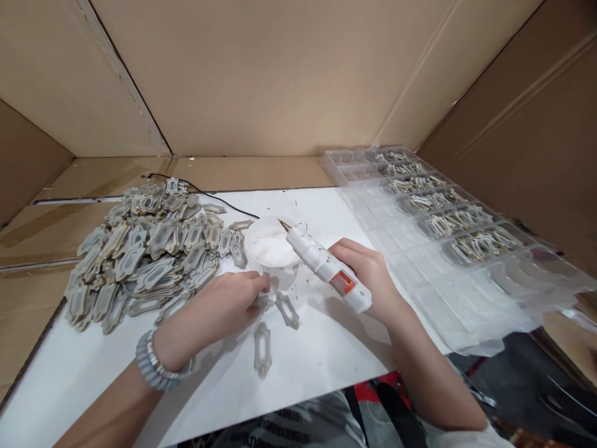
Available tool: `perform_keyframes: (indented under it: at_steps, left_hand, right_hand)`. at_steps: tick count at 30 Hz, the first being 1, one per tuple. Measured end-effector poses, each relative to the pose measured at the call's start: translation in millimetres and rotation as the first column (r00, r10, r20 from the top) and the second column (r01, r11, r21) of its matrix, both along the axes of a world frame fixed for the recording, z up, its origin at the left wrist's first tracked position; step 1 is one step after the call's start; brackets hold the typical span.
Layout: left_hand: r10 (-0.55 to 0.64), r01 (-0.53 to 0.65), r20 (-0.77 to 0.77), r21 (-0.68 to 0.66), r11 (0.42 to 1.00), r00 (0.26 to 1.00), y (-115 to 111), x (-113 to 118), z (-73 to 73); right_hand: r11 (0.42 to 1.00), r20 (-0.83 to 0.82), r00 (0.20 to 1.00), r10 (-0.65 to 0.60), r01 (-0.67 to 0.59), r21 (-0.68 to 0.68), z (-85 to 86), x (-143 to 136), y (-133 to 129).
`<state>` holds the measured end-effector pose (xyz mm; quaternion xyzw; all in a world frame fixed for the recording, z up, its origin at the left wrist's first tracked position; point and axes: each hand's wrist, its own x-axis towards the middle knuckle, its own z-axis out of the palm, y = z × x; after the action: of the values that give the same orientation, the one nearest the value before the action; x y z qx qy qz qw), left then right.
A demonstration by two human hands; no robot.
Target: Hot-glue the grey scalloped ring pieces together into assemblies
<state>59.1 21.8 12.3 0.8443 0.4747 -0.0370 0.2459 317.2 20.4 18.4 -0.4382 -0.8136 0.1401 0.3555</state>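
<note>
My right hand (366, 270) is closed around a white handheld tool (321, 264) with a tapered, brass-coloured tip and an orange-red window on its body. The tip points up and left, over a round white dish (261, 239). My left hand (236, 298) is closed, thumb and fingers together, at a small flat grey frame-shaped piece (263, 302), partly hidden by the fingers. Two similar pieces lie flat nearby: an open-centred frame piece (288, 310) right of the fingers and a longer frame piece (262, 350) closer to me.
A large heap of grey frame pieces (153, 249) covers the left of the white board (326, 354). On the right stands a clear compartment tray (396, 249), several compartments holding small metallic parts. A black cable (219, 198) runs behind the dish. Cardboard walls (280, 81) surround the board.
</note>
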Motion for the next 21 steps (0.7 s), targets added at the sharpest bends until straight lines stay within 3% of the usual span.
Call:
perform_keyframes:
  at_steps: [5, 11, 13, 15, 17, 19, 21]
  left_hand:
    - [0.041, -0.033, 0.071, -0.107, 0.994, 0.997, 2.4, -5.7, -3.7]
    - [0.128, -0.041, 0.285, -0.292, 0.955, 0.95, 8.0, -15.0, -2.7]
    - [0.344, -0.151, 0.467, -0.402, 0.903, 0.814, 9.0, -17.1, 1.0]
    - [0.603, -0.291, 0.6, -0.54, 0.79, 0.525, 9.2, -16.6, 5.1]
    - [0.736, -0.37, 0.619, -0.639, 0.675, 0.274, 9.2, -13.8, 8.8]
    - [0.785, -0.386, 0.597, -0.694, 0.608, 0.164, 9.0, -10.2, 11.5]
    - [0.817, -0.383, 0.566, -0.734, 0.561, 0.113, 8.5, -7.8, 12.6]
  right_hand:
    - [1.0, -0.003, 1.0, 0.001, -0.001, -0.008, 0.3, -1.3, 0.7]
    - [0.999, -0.02, 1.0, 0.011, -0.012, -0.031, -0.1, -1.4, 0.1]
    - [0.999, -0.036, 0.999, 0.019, -0.02, -0.041, -0.3, -1.2, -0.3]
    - [0.998, -0.048, 0.998, 0.029, -0.031, -0.052, -0.4, -1.1, -1.0]
    - [0.997, -0.054, 0.997, 0.046, -0.05, -0.06, -0.6, -1.4, -1.9]
    - [0.994, -0.062, 0.995, 0.073, -0.078, -0.081, -0.8, -1.9, -2.9]
    - [0.988, -0.074, 0.992, 0.098, -0.106, -0.115, -1.0, -2.6, -4.0]
